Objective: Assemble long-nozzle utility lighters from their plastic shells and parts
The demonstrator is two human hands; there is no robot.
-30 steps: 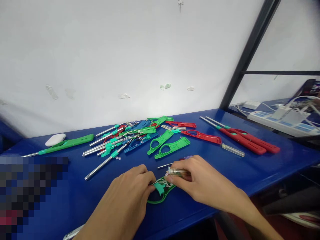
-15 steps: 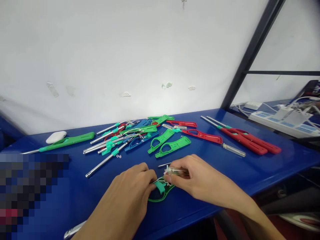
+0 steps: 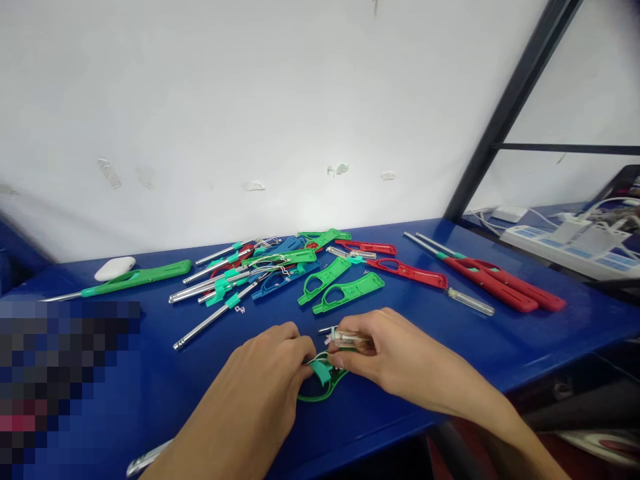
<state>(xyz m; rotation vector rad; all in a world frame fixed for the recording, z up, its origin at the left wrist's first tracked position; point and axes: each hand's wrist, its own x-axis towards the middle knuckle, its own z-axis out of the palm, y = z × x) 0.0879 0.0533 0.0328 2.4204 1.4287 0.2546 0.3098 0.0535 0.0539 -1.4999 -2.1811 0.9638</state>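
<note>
Low on the table, my left hand (image 3: 277, 367) pinches the left end of an opened green lighter handle (image 3: 316, 399). A teal trigger (image 3: 321, 371) and thin white wires lie in this handle shell. The fingers of my right hand (image 3: 387, 347) close around a clear fuel tank (image 3: 345, 339), held just above the shell's right part. My right fingers hide the tank's far end and part of the shell. Behind them pokes a thin metal rod (image 3: 327, 330), its other end hidden. A metal tube (image 3: 147, 460) sticks out beyond my left forearm.
Farther back lie a pile of metal lighter tubes (image 3: 210, 283), green shell halves (image 3: 350, 293), red shells (image 3: 410, 272) and a loose clear tank (image 3: 470, 301). Two red lighters (image 3: 505, 283) lie right, a green lighter (image 3: 145, 275) and white case (image 3: 115, 268) left. A power strip (image 3: 565, 250) is far right.
The view has shifted slightly. My right hand has brought the clear fuel tank a little to the left and turned it slightly; my left hand keeps its place on the green handle.
</note>
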